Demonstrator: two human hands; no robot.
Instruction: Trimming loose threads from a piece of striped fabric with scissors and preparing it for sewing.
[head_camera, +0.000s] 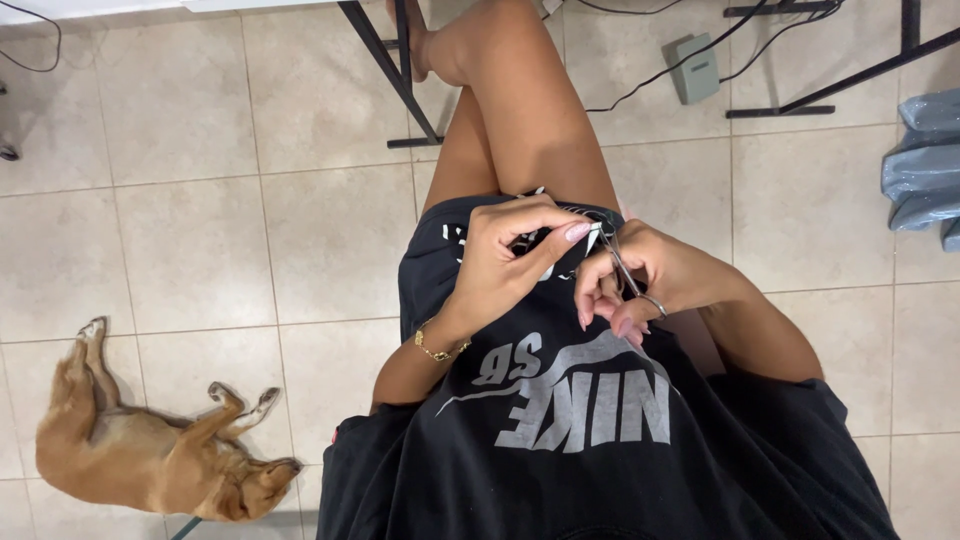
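I look down at my lap, where I sit with my legs crossed. My left hand (510, 255), with a gold bracelet at the wrist, pinches a small dark piece of fabric (530, 240) with white marks against my shorts. My right hand (640, 285) holds small metal scissors (625, 275) by their ring handles, the blades pointing up toward the fingertips of my left hand. The two hands almost touch. What lies between the blades is too small to tell.
A brown dog (160, 450) lies on its side on the beige tiled floor at the lower left. Black metal table legs (390, 70) stand ahead, with a grey box (695, 68) and cables on the floor. A bluish bundle (925, 170) lies at the right edge.
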